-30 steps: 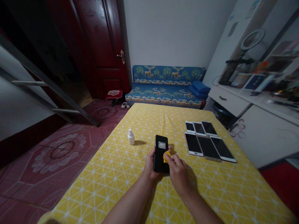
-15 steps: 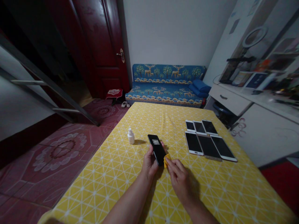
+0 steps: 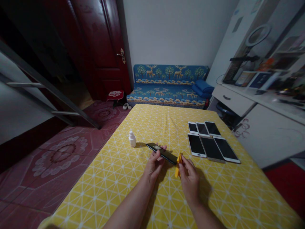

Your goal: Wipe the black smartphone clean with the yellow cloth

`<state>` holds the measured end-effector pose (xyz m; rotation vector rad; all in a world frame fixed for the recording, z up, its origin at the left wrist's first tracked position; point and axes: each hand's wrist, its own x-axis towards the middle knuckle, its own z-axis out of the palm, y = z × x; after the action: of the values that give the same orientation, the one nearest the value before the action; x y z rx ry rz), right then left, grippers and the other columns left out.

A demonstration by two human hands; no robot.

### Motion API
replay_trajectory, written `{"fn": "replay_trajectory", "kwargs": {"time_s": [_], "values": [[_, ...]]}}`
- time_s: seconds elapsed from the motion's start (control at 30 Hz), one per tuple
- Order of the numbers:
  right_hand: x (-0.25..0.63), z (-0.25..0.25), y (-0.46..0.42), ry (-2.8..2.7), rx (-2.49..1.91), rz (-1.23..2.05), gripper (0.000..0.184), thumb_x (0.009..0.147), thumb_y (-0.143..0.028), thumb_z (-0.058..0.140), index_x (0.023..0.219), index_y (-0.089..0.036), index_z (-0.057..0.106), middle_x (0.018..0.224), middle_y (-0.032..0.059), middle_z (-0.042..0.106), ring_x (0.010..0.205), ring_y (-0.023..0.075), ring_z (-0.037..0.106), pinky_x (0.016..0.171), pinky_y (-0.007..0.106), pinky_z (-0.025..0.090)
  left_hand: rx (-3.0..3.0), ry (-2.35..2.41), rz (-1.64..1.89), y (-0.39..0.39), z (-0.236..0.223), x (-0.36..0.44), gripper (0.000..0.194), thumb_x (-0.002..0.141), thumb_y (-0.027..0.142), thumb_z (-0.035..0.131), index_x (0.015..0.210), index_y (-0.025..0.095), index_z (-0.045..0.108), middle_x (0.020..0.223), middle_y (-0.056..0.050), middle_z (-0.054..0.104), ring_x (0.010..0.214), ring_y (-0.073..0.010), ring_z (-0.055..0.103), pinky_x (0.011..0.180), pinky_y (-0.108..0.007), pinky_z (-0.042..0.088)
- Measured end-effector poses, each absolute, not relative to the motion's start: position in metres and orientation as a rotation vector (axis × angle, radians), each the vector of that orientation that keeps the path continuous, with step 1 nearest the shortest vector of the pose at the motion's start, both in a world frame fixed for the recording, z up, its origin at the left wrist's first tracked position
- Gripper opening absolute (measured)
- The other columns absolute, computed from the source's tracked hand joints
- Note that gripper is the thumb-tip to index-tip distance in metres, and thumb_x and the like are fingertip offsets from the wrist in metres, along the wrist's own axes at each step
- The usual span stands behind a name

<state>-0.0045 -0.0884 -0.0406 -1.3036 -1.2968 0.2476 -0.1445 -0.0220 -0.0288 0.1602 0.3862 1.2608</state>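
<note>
Because the black phone (image 3: 168, 156) seems to need steadying, the left hand (image 3: 153, 163) curls its fingers around it, right of the white bottle (image 3: 132, 140). Fingers of the right hand (image 3: 190, 177) pinch a yellow cloth (image 3: 179, 158) at the end away from the bottle, maybe to reach that edge.

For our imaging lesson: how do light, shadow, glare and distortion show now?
Head view: dim, darkest upper left. Head view: soft shadow right of the white bottle. Head view: faint sheen on the red door, no obvious glare on the black phone. Head view: the white desk looks stretched and blurred.
</note>
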Motion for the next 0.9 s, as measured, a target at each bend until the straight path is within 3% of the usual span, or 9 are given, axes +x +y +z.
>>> {"fn": "replay_trajectory", "kwargs": {"time_s": [0.17,0.33,0.5,0.63,0.8,0.9], "values": [[-0.011,-0.027,-0.096,-1.436,-1.148,0.147,0.033,0.092,-0.015,0.057,0.124,-0.022,0.062,0.102,0.0084,0.067,0.093,0.018,0.066,0.077,0.03,0.057,0.225,0.429,1.29,-0.022,-0.028,-0.141,0.029,0.081,0.009,0.07,0.106,0.022,0.063,0.104,-0.002,0.071,0.11,-0.0185,0.065,0.099,-0.031,0.049],[-0.01,-0.02,-0.097,-1.511,-1.138,0.116,0.031,0.091,-0.014,0.059,0.121,-0.021,0.063,0.098,0.0082,0.066,0.089,0.0172,0.065,0.076,0.029,0.056,0.249,0.537,1.355,-0.022,-0.026,-0.137,0.046,0.073,0.009,0.08,0.111,0.026,0.06,0.096,0.001,0.068,0.095,-0.0144,0.067,0.085,-0.027,0.053],[-0.007,-0.031,-0.094,-1.374,-1.251,0.218,0.016,0.09,-0.027,0.061,0.103,-0.02,0.068,0.091,0.0075,0.068,0.083,0.0183,0.065,0.074,0.031,0.056,0.382,0.606,1.415,-0.024,-0.021,-0.133,0.056,0.068,0.024,0.087,0.116,0.03,0.059,0.097,0.002,0.065,0.091,-0.0133,0.064,0.082,-0.028,0.054],[-0.003,-0.036,-0.09,-1.067,-1.341,0.553,0.031,0.085,-0.044,0.064,0.1,-0.017,0.066,0.087,0.0076,0.071,0.074,0.0189,0.066,0.064,0.028,0.054,0.487,0.659,1.407,-0.025,-0.018,-0.132,0.051,0.074,0.042,0.082,0.119,0.03,0.061,0.102,-0.002,0.066,0.09,-0.0147,0.064,0.077,-0.028,0.056],[0.01,-0.036,-0.082,-0.758,-1.351,0.781,0.043,0.075,-0.052,0.071,0.1,-0.017,0.068,0.085,0.0045,0.071,0.07,0.0175,0.064,0.06,0.025,0.051,0.622,0.69,1.323,-0.025,-0.016,-0.135,0.046,0.078,0.04,0.077,0.12,0.03,0.062,0.125,-0.005,0.063,0.1,-0.0188,0.064,0.072,-0.028,0.056],[0.018,-0.04,-0.078,-0.686,-1.321,0.812,0.042,0.071,-0.051,0.074,0.098,-0.02,0.069,0.086,0.0034,0.071,0.073,0.0178,0.064,0.063,0.026,0.052,0.639,0.686,1.268,-0.025,-0.018,-0.136,0.049,0.077,0.041,0.078,0.122,0.029,0.061,0.123,-0.007,0.064,0.099,-0.0205,0.065,0.073,-0.03,0.057]]}}
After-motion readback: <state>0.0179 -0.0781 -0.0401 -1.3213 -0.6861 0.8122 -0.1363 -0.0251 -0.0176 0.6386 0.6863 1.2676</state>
